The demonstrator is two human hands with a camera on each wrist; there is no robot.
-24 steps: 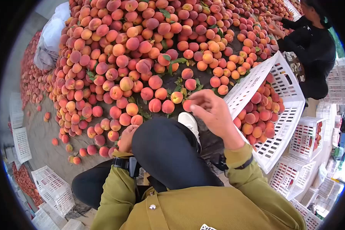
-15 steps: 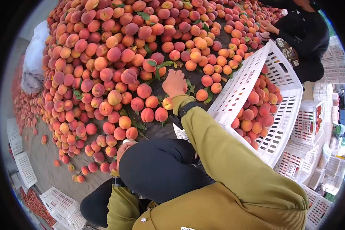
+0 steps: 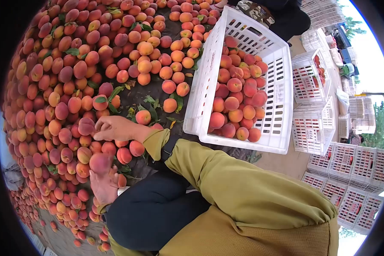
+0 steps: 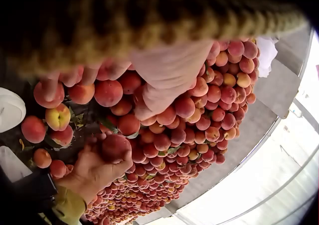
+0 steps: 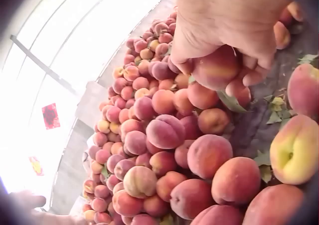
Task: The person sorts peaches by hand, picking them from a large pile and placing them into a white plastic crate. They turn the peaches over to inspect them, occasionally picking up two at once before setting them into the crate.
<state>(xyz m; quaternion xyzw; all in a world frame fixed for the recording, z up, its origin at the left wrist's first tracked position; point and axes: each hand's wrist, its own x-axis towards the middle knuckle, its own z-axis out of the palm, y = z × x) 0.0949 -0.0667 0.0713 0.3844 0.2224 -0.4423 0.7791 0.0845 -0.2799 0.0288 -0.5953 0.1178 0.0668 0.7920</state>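
Note:
My right hand (image 3: 115,129) reaches over the pile, its thumb and fingers gripping a red peach (image 5: 215,68) in the right wrist view. Beside my knee, my left hand (image 3: 104,187) is turned up, and a blurred dark-red peach (image 3: 100,163) sits between its thumb and fingertips. That peach looks larger than the ones behind it. In the left wrist view, the left hand's thumb and fingers are spread above several loose peaches, and the sleeve cuff hides part of them. The big heap of peaches (image 3: 55,98) lies around both hands, with green leaves among it.
A tilted white slatted crate (image 3: 279,106), partly filled with peaches, stands at my right. Stacked white crates (image 3: 350,166) line the right side. Another person in dark clothes (image 3: 286,17) sits beyond the crate. My bent knee (image 3: 158,209) is close below the hands.
My right hand has left the crate's side and crossed left to the pile, where it now grips a peach. The left hand has come up with a peach. The head view has turned right.

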